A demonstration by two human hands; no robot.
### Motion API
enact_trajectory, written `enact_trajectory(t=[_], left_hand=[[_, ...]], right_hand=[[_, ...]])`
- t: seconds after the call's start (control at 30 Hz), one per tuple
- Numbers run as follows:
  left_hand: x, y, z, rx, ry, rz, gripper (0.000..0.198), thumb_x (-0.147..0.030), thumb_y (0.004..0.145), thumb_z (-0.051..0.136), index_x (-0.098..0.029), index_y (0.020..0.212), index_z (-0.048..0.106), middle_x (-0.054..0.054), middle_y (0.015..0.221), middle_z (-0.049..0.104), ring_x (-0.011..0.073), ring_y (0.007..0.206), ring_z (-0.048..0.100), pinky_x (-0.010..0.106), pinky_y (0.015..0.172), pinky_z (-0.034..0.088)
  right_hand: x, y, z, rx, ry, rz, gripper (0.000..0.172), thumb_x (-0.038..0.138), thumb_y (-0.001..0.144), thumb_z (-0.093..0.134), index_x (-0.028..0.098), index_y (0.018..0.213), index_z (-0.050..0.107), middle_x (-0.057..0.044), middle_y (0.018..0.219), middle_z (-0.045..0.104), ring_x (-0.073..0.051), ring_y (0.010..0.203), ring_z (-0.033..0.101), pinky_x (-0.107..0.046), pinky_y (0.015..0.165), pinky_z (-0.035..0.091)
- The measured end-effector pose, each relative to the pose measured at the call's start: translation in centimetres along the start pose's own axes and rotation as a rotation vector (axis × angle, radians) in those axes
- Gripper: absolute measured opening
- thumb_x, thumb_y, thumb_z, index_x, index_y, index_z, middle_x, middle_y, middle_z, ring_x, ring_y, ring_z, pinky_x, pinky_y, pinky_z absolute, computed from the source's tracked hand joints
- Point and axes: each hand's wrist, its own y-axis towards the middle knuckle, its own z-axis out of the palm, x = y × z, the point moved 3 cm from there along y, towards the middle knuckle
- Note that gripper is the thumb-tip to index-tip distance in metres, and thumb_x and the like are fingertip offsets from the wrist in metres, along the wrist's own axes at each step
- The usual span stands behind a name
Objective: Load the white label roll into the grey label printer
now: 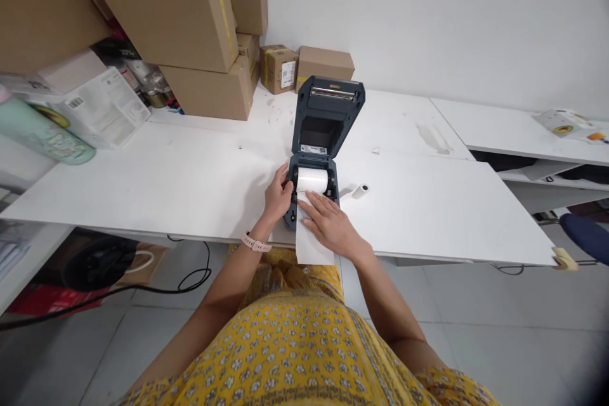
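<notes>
The person wears a loose mustard-yellow garment (295, 336) scattered with small white blossoms outlined in grey. Bands of finer grey patterning cross it at the near edge and run lengthwise down its right side. Farther off, over the lap, the yellow fabric (285, 279) gathers in soft folds. The right sleeve (451, 384), at the near right, is short and loose, in the same yellow with grey patterning. A pale pink strap (255, 243) with a row of slots circles the left wrist.

One head-worn camera looks forward and steeply down, past the yellow top (295, 349), onto the hands (329, 225) nearby.
</notes>
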Motion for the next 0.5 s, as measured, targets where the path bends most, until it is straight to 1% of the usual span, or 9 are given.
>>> enact_trajectory(t=[0.07, 0.17, 0.23, 0.37, 0.5], left_hand=[[0.0, 0.0, 0.0, -0.005, -0.005, -0.011, 0.056, -0.020, 0.090, 0.051, -0.022, 0.145, 0.048, 0.010, 0.135, 0.067, 0.0245, 0.127, 0.062, 0.045, 0.114, 0.044], [0.1, 0.1, 0.1, -0.003, -0.020, -0.018, 0.055, -0.019, 0.090, 0.052, -0.022, 0.145, 0.049, 0.011, 0.136, 0.066, 0.0244, 0.127, 0.062, 0.045, 0.113, 0.046], [0.2, 0.1, 0.1, 0.007, -0.029, -0.016, 0.055, -0.019, 0.090, 0.051, -0.021, 0.145, 0.049, 0.011, 0.137, 0.065, 0.0243, 0.127, 0.062, 0.045, 0.112, 0.046], [0.5, 0.2, 0.2, 0.007, -0.046, -0.003, 0.052, -0.020, 0.090, 0.052, -0.024, 0.142, 0.051, 0.008, 0.139, 0.064, 0.0234, 0.128, 0.062, 0.043, 0.113, 0.047], [0.8, 0.4, 0.2, -0.001, -0.037, -0.007, 0.052, -0.021, 0.089, 0.054, -0.023, 0.141, 0.052, 0.009, 0.137, 0.066, 0.0241, 0.125, 0.063, 0.045, 0.114, 0.046]], right_hand=[[1.0, -0.7, 0.5, -0.024, -0.040, 0.028, 0.050, 0.038, 0.105, 0.039, 0.015, 0.149, 0.048, -0.017, 0.162, 0.037, -0.030, 0.152, 0.034, -0.051, 0.122, 0.036], [2.0, -1.3, 1.1, -0.051, -0.060, 0.046, 0.051, 0.038, 0.105, 0.041, 0.016, 0.150, 0.047, -0.017, 0.163, 0.036, -0.031, 0.152, 0.033, -0.051, 0.121, 0.038], [2.3, -1.6, 1.6, -0.075, -0.061, 0.057, 0.051, 0.037, 0.104, 0.043, 0.016, 0.150, 0.047, -0.017, 0.163, 0.035, -0.031, 0.153, 0.032, -0.051, 0.120, 0.039], [2.8, -1.9, 2.3, -0.125, -0.063, 0.068, 0.051, 0.036, 0.103, 0.045, 0.016, 0.150, 0.046, -0.017, 0.163, 0.035, -0.031, 0.154, 0.029, -0.052, 0.120, 0.038], [3.2, -1.8, 2.6, -0.151, -0.073, 0.064, 0.053, 0.038, 0.102, 0.047, 0.016, 0.150, 0.045, -0.019, 0.163, 0.034, -0.033, 0.154, 0.029, -0.052, 0.119, 0.037]])
